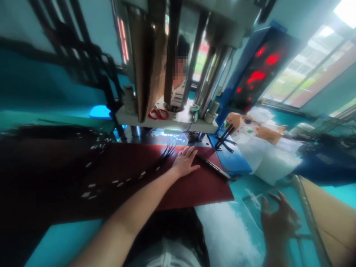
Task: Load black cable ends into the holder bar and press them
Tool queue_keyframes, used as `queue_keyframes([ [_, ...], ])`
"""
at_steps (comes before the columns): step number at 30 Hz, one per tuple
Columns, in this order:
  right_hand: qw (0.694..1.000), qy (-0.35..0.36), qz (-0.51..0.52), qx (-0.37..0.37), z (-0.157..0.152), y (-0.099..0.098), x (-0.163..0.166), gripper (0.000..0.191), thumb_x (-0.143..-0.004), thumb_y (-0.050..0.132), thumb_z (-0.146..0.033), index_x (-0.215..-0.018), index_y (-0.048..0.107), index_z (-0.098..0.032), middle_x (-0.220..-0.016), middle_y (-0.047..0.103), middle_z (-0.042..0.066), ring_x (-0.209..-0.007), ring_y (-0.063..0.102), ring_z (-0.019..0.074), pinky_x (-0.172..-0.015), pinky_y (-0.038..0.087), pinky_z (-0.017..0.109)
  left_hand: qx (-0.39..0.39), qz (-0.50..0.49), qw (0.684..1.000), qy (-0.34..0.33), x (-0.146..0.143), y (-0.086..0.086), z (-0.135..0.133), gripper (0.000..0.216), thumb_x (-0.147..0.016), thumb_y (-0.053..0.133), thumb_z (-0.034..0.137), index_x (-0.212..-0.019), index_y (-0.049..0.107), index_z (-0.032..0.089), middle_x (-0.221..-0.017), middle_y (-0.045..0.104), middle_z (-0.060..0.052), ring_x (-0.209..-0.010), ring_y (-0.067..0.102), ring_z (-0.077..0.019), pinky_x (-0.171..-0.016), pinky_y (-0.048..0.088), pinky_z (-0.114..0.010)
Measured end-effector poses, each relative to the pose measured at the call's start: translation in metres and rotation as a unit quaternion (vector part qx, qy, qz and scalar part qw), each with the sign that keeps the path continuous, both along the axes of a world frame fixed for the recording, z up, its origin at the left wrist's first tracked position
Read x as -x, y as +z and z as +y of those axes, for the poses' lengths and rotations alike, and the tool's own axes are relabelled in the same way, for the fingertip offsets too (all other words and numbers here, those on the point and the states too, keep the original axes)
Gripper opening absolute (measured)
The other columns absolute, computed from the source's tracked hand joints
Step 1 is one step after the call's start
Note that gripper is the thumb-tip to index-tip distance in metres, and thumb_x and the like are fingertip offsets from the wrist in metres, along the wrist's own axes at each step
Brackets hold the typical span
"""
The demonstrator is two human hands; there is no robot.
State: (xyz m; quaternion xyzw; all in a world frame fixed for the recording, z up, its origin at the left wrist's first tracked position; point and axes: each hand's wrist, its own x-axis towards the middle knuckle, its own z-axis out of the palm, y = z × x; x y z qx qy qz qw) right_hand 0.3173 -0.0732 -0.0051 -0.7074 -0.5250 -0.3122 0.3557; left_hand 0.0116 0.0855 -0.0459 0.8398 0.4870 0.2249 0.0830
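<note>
My left hand (185,162) lies palm down with fingers stretched out on a reddish-brown board (211,189). Close to its fingertips, thin black cables (167,150) run toward the lit gap under the press (167,120). A dark narrow bar with a pale edge (214,167) rests on the board just right of this hand. Over to the right, my right hand (279,215) hovers with its fingers bent and apart. A thin whitish, stringy piece (253,199) appears just left of its thumb, seemingly outside its grasp; blur hides its kind.
Red-handled scissors (158,114) lie on the press plate. A blue control box (250,74) with red displays stands at right, near white plastic bags (267,148). A cardboard box (328,215) is beside my right hand. Many cables with white connectors (116,181) spread leftward. A person stands behind the press.
</note>
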Motion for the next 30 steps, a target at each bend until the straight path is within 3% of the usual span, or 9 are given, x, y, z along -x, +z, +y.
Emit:
queue_keyframes([
  [5,0.970,0.198,0.112,0.090,0.022,-0.017,0.023,0.035,-0.081,0.048,-0.042,-0.094,0.063,-0.014,-0.090,0.067,0.013,-0.088,0.060,0.0268,-0.082,0.045,0.041,0.027,-0.164,0.986,-0.006,0.005,0.008,-0.006,0.044,-0.083,0.049,0.045,-0.114,0.055,0.015,-0.115,0.057,-0.012,-0.116,0.044,-0.0256,-0.100,0.033,-0.041],
  [8,0.908,0.331,0.214,0.144,0.043,-0.011,0.077,0.027,-0.080,0.050,-0.038,-0.090,0.065,-0.018,-0.092,0.068,0.011,-0.089,0.061,0.0250,-0.083,0.046,0.040,0.148,-0.391,0.908,0.012,0.012,0.020,-0.024,0.026,-0.082,0.050,0.037,-0.090,0.060,0.014,-0.084,0.064,-0.007,-0.084,0.058,-0.0176,-0.081,0.045,-0.033],
  [10,0.825,0.416,0.334,0.187,0.049,-0.002,0.120,0.024,-0.078,0.055,-0.037,-0.092,0.066,-0.019,-0.090,0.069,0.009,-0.084,0.062,0.0224,-0.078,0.049,0.037,0.246,-0.543,0.803,0.020,0.018,0.031,-0.045,0.024,-0.079,0.055,0.037,-0.079,0.058,0.013,-0.070,0.060,-0.004,-0.066,0.056,-0.0130,-0.064,0.045,-0.027],
  [12,0.700,0.471,0.478,0.246,0.047,0.007,0.161,0.027,-0.076,0.062,-0.036,-0.097,0.065,-0.020,-0.078,0.068,0.004,-0.069,0.062,0.0174,-0.066,0.051,0.030,0.295,-0.633,0.715,0.010,0.026,0.041,-0.069,0.024,-0.074,0.062,0.035,-0.073,0.056,0.012,-0.063,0.056,-0.001,-0.057,0.052,-0.0089,-0.055,0.041,-0.022],
  [13,0.630,0.488,0.542,0.267,0.045,0.011,0.180,0.027,-0.075,0.063,-0.036,-0.097,0.065,-0.020,-0.071,0.066,0.001,-0.061,0.059,0.0142,-0.059,0.049,0.027,0.295,-0.655,0.696,0.006,0.030,0.045,-0.081,0.024,-0.071,0.065,0.034,-0.071,0.056,0.012,-0.061,0.055,0.001,-0.054,0.050,-0.0074,-0.054,0.039,-0.021],
  [16,0.448,0.514,0.669,0.295,0.039,0.020,0.221,0.020,-0.073,0.066,-0.032,-0.086,0.065,-0.018,-0.058,0.058,-0.003,-0.048,0.051,0.0079,-0.048,0.043,0.019,0.263,-0.663,0.701,0.017,0.046,0.052,-0.109,0.024,-0.069,0.068,0.031,-0.069,0.054,0.012,-0.058,0.054,0.003,-0.050,0.049,-0.0065,-0.052,0.039,-0.020],
  [18,0.378,0.521,0.704,0.301,0.037,0.021,0.237,0.015,-0.073,0.068,-0.029,-0.076,0.062,-0.016,-0.053,0.055,-0.004,-0.045,0.049,0.0064,-0.045,0.040,0.017,0.240,-0.643,0.726,0.043,0.058,0.053,-0.122,0.024,-0.070,0.067,0.033,-0.068,0.053,0.013,-0.055,0.054,0.003,-0.049,0.050,-0.0081,-0.051,0.040,-0.021],
  [23,0.303,0.522,0.724,0.335,0.032,0.015,0.261,0.018,-0.073,0.068,-0.025,-0.067,0.054,-0.017,-0.049,0.054,-0.006,-0.038,0.047,0.0066,-0.041,0.041,0.018,0.163,-0.571,0.797,0.114,0.083,0.052,-0.141,0.025,-0.068,0.069,0.033,-0.061,0.055,0.014,-0.055,0.056,0.002,-0.053,0.054,-0.0098,-0.054,0.043,-0.021],
  [30,0.264,0.535,0.735,0.322,0.020,0.006,0.282,0.016,-0.075,0.067,-0.025,-0.070,0.054,-0.017,-0.049,0.055,-0.006,-0.038,0.048,0.0063,-0.047,0.047,0.021,0.240,-0.669,0.699,0.074,0.091,0.044,-0.157,0.024,-0.074,0.064,0.035,-0.070,0.048,0.016,-0.050,0.058,0.003,-0.036,0.054,-0.0131,-0.033,0.037,-0.020],
])
